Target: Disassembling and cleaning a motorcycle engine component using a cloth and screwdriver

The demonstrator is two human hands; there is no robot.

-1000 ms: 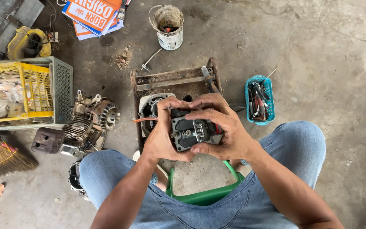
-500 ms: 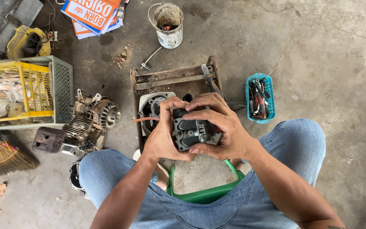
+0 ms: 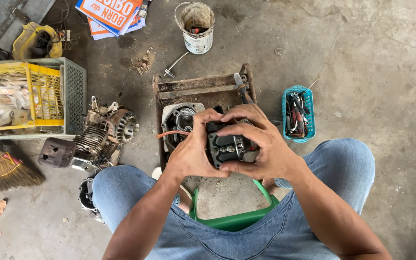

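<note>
Both my hands hold a small dark metal engine part [image 3: 228, 144] in front of me, above my knees. My left hand [image 3: 192, 149] grips its left side with the thumb over the top edge. My right hand [image 3: 261, 142] wraps its top and right side, fingers curled across the face. Just beyond it a rusty metal tray [image 3: 203, 86] on the concrete floor holds an engine cover [image 3: 180, 119] and a thin orange tube [image 3: 172, 133].
I sit on a green stool [image 3: 232, 221]. A blue basket of tools [image 3: 298, 113] lies right of the tray. A bare engine block [image 3: 104, 132] and a yellow crate [image 3: 25, 94] are at left, a white bucket [image 3: 196, 26] and a bolt [image 3: 175, 65] farther off.
My hands have shifted slightly on the engine part, turning it a little. Nothing else has moved.
</note>
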